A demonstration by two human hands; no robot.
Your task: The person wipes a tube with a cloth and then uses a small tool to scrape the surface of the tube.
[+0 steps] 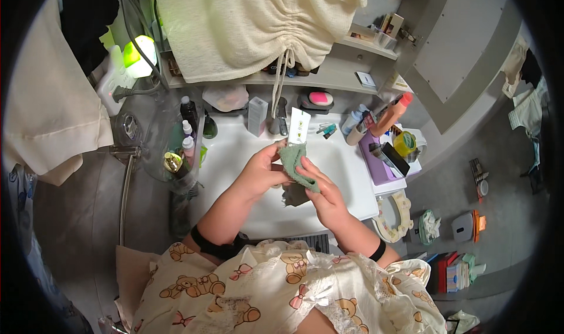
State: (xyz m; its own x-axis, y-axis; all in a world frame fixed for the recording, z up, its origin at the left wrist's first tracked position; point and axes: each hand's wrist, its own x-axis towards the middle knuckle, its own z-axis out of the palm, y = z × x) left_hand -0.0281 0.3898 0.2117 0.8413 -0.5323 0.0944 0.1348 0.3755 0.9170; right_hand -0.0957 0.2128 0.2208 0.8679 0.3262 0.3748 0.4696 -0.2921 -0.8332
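Observation:
Over the white washbasin (346, 169), both my hands are on a small green cloth (294, 162) with a fuzzy surface. My left hand (260, 170) pinches its left edge, fingers curled. From the right, my right hand (319, 187) presses the cloth with its fingers bent around it. A flat white item with green marks (299, 126) rises just beyond the cloth; whether my left fingers touch it or it stands behind them, I cannot tell. Beneath my hands shows a dark brownish piece (295, 195), partly hidden by the cloth, its kind unclear.
Bottles fill a clear holder (158, 152) on the left. A white box (257, 116) and a pink soap in a dark dish (320, 99) stand along the back. A purple organizer (376, 163) with a phone (395, 159) is on the right. A cream garment (252, 28) hangs above.

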